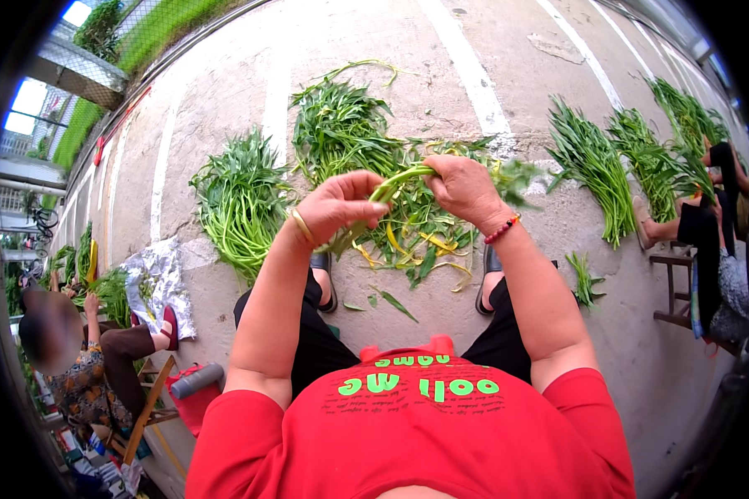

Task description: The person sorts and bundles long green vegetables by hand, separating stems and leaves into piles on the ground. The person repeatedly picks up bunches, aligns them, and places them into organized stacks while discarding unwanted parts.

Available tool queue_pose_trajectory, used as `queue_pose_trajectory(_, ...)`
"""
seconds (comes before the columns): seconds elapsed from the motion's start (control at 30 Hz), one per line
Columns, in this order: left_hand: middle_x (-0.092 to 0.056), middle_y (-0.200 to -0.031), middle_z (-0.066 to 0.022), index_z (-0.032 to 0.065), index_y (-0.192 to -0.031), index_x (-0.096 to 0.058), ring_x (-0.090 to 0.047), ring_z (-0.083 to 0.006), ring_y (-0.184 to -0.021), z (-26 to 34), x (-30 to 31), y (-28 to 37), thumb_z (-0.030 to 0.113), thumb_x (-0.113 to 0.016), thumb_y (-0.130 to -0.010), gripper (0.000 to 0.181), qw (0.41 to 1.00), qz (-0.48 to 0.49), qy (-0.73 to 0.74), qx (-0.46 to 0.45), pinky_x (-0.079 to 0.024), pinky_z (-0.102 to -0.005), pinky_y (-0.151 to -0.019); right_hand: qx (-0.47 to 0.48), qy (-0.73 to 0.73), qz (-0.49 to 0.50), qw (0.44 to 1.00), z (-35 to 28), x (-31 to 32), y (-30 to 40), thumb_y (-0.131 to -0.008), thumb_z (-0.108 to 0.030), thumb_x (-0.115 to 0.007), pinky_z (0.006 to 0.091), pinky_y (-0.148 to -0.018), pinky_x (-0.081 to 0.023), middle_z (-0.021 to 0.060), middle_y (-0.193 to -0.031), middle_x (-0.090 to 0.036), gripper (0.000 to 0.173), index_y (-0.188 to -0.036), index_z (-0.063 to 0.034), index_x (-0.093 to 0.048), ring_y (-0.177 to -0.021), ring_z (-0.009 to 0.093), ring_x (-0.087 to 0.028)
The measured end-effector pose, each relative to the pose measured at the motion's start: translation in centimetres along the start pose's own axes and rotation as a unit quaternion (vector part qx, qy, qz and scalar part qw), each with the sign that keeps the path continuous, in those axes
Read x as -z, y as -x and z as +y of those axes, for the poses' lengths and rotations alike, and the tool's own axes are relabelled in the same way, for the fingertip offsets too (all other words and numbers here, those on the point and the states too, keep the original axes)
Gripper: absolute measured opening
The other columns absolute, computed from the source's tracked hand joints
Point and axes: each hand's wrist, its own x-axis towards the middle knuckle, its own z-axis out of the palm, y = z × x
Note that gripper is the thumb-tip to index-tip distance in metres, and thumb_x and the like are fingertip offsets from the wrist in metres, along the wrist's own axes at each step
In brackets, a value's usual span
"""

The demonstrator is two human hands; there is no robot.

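Note:
Above the ground in front of me I hold a few long green stems of a leafy vegetable [402, 178], which look like water spinach. My left hand [338, 209] pinches them between thumb and fingers, with a gold-coloured bangle at its wrist. Closed around their other part is my right hand [465, 190], beyond which blurred leaves [517, 181] stick out. Below both hands lies a litter of loose leaves and yellowed stalks [437, 240] between my shoes. A leafy bunch [343, 128] rests on the concrete ahead, and another bunch [240, 209] lies to its left.
More bunches [593, 168] lie at the right, near another seated person's legs [693, 221] and a wooden stool [671, 284]. At the left a person sits beside a silvery sheet [159, 287]. A red bag [196, 399] with a grey cylinder [196, 380] stands near my left elbow.

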Motion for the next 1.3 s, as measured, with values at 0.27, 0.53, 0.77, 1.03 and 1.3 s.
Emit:
queue_pose_trajectory(0.27, -0.066, -0.077, -0.0034, 0.0066, -0.090, -0.067, -0.058, -0.0070, -0.064, 1.7, 7.2, -1.8, 0.015, -0.067, -0.085, 0.010, 0.857, 0.454, -0.076, -0.232, -0.047, -0.0211, -0.052, -0.125, 0.014, 0.062, 0.990, 1.1, -0.3, -0.6, -0.086, -0.021, -0.056, 0.0453, -0.063, -0.050, 0.0151, -0.074, -0.064, 0.015, -0.089, -0.0080, -0.062, -0.070, 0.035, -0.063)
queue_pose_trajectory(0.53, -0.063, -0.088, 0.0003, 0.0088, -0.098, -0.064, -0.057, -0.0074, -0.074, -3.4, -1.9, -5.1, 0.040, -0.062, -0.089, 0.033, 0.981, 0.192, -0.022, -0.019, -0.046, -0.0220, -0.060, -0.073, 0.074, 0.070, 0.992, -2.6, -5.0, -0.5, -0.087, -0.020, -0.054, 0.0415, -0.057, -0.052, 0.0125, -0.076, -0.063, 0.012, -0.088, -0.0077, -0.056, -0.066, 0.031, -0.064)
queue_pose_trajectory(0.77, -0.065, -0.080, 0.0002, 0.0091, -0.091, -0.063, -0.059, -0.0083, -0.069, -5.1, 1.0, -5.5, 0.025, -0.059, -0.092, 0.016, 0.961, 0.252, 0.089, -0.078, -0.047, -0.0240, -0.062, 0.055, -0.003, 0.041, 0.998, -3.6, -5.3, 0.0, -0.083, -0.028, -0.063, 0.0386, -0.063, -0.052, 0.0128, -0.081, -0.064, 0.028, -0.100, -0.0057, -0.061, -0.068, 0.029, -0.064)
queue_pose_trajectory(1.03, -0.065, -0.083, 0.0014, 0.0070, -0.100, -0.065, -0.055, -0.0055, -0.068, -3.0, 0.5, -4.1, 0.024, -0.057, -0.093, 0.020, 0.981, 0.154, -0.061, -0.105, -0.043, -0.0204, -0.062, -0.050, -0.206, 0.162, 0.964, -2.9, -0.3, -1.9, -0.083, -0.009, -0.063, 0.0284, -0.057, -0.051, 0.0120, -0.087, -0.066, 0.015, -0.094, -0.0003, -0.067, -0.064, 0.017, -0.065)
queue_pose_trajectory(1.3, -0.058, -0.076, 0.0059, 0.0018, -0.093, -0.066, -0.046, -0.0031, -0.065, -3.6, -0.6, -4.7, 0.022, -0.062, -0.091, 0.021, 0.962, 0.150, -0.186, -0.131, -0.038, -0.0192, -0.058, 0.019, -0.150, 0.188, 0.970, -3.3, 0.7, -1.9, -0.077, -0.005, -0.064, 0.0291, -0.063, -0.052, 0.0131, -0.100, -0.064, 0.027, -0.104, -0.0023, -0.063, -0.062, 0.018, -0.061)
